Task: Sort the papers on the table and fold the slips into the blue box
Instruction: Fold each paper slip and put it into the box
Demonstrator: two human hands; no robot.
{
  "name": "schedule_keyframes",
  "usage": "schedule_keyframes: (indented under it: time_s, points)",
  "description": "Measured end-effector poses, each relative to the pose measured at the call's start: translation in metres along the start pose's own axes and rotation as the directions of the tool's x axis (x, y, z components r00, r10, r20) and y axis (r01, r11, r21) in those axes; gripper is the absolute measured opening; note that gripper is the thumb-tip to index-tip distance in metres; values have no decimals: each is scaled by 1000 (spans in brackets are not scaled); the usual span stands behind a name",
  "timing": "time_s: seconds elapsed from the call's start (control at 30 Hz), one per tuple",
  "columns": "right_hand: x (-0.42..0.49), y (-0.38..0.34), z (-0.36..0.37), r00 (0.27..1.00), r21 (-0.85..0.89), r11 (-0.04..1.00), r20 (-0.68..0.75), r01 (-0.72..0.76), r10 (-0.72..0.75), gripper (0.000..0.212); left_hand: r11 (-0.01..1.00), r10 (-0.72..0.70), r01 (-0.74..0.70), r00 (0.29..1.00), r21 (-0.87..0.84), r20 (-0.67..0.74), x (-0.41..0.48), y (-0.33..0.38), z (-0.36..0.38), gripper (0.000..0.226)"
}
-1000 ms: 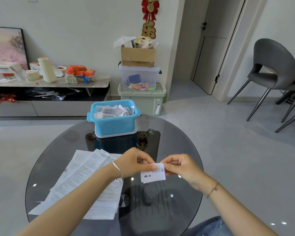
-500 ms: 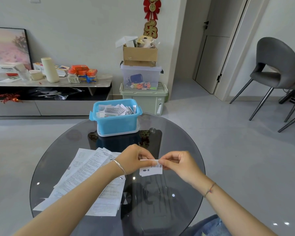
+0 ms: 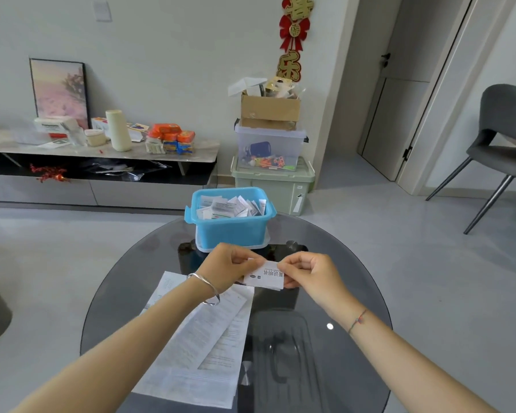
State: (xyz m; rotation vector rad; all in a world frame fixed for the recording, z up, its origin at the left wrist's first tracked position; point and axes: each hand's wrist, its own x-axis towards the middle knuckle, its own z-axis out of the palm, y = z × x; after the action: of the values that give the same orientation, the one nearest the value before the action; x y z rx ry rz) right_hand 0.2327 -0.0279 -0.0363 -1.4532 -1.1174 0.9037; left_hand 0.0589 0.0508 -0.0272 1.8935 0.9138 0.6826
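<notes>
A small folded white slip (image 3: pixel 264 278) with dark print hangs above the round glass table (image 3: pixel 352 281). My left hand (image 3: pixel 228 268) pinches its left end and my right hand (image 3: pixel 309 271) pinches its right end. Just beyond the hands stands the blue box (image 3: pixel 231 232), filled with several folded slips. Under my left forearm lie several unfolded printed paper sheets (image 3: pixel 209 347), overlapping each other.
Behind the table stand a green bin (image 3: pixel 283 184), a clear tub and a cardboard box in a stack. A low sideboard (image 3: pixel 102 156) with packets runs along the left wall. A grey chair (image 3: pixel 501 150) is at the right.
Both hands carried the slip up and away from me, closer to the blue box. The slip was folded over and now looks narrower and thicker.
</notes>
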Motion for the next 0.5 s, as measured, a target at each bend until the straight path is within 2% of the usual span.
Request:
schedule_keyframes:
  time_s: [0.07,0.17,0.3,0.4,0.5]
  points:
    - [15,-10,11,997,33,999,62,-41,39,4,1000,-1,0,994,-3,-113,9,-2,-15,12]
    - [46,-25,24,995,-34,999,90,-30,33,10,1000,-19,15,977,-19,-214,28,-9,-35,12]
    - [103,-44,21,982,-168,984,-167,59,-87,8,964,40,36,960,265,-276,61,-26,-56,28]
    - [142,-53,15,945,-369,926,-267,79,-187,9,860,140,-27,973,509,-185,87,-35,-64,44]
    - [168,-60,17,955,-559,824,-187,90,-231,14,713,157,-60,985,699,-76,109,-41,-65,47]
